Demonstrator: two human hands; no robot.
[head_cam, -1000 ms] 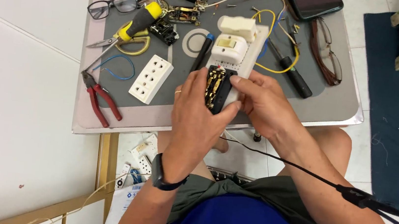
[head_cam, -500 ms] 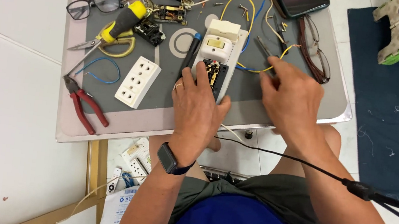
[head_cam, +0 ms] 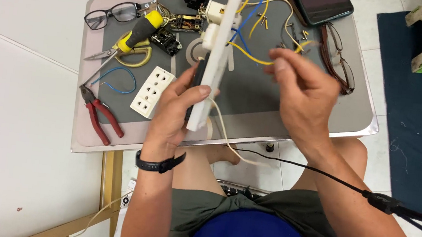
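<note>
the left hand (head_cam: 178, 111) fingers clamp the white socket strip (head_cam: 216, 61) edge-up over the counter (head_cam: 255, 94) middle, the right hand (head_cam: 300, 94) fingers pinch its yellow wire (head_cam: 251, 58), so wiring seems underway; next likely needs steady seating of that wire.

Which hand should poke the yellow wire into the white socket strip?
Probably the right hand: its fingertips already pinch the yellow wire. The left hand is busy gripping the white socket strip, tilted on edge, so it cannot easily let go.
</note>
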